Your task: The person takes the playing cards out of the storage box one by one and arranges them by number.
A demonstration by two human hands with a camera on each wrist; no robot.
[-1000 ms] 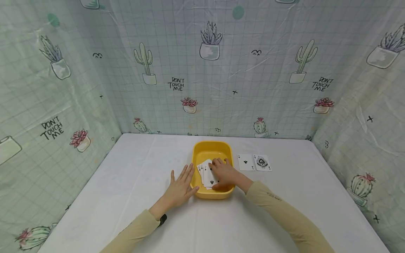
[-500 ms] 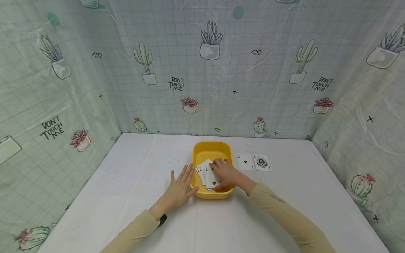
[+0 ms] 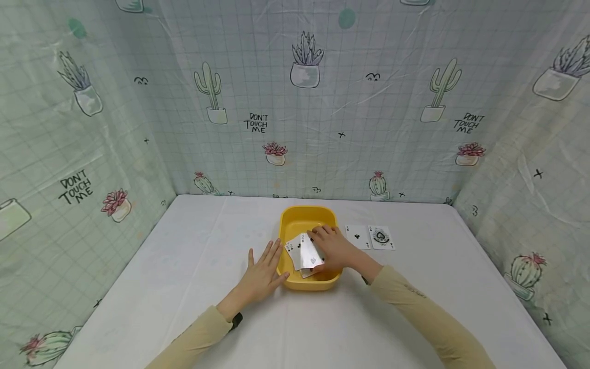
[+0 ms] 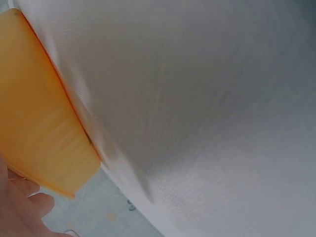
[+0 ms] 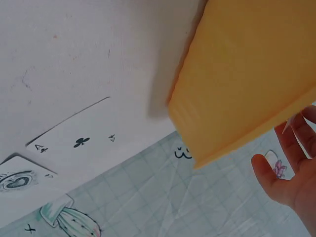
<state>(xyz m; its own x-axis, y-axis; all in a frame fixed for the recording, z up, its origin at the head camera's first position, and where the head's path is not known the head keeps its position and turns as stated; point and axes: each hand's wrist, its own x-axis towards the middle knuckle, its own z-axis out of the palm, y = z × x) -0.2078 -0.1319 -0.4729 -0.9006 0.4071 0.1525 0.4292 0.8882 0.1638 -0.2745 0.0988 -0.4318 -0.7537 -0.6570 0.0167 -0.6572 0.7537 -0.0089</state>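
A yellow tray (image 3: 308, 212) stands mid-table with a few face-up playing cards (image 3: 295, 251) fanned inside it. My right hand (image 3: 324, 246) reaches into the tray and pinches a spade card (image 3: 310, 254), which it holds tilted above the others. My left hand (image 3: 265, 266) lies flat on the table, its straight fingers against the tray's left wall. The left wrist view shows the tray's outer wall (image 4: 39, 123) and my fingertips (image 4: 22, 207). The right wrist view shows the tray's underside (image 5: 247, 74) and my right hand (image 5: 291, 182).
An ace of clubs (image 3: 358, 237) and an ace of spades (image 3: 381, 237) lie face up side by side, just right of the tray; both also show as ace of clubs (image 5: 79, 138) and ace of spades (image 5: 19, 177). A white cloth (image 3: 184, 266) covers the table. Cactus-print curtains (image 3: 295, 102) close three sides.
My right hand has shifted slightly right and raised the spade card off the fan, so it now tilts and catches glare. The left hand has not moved.
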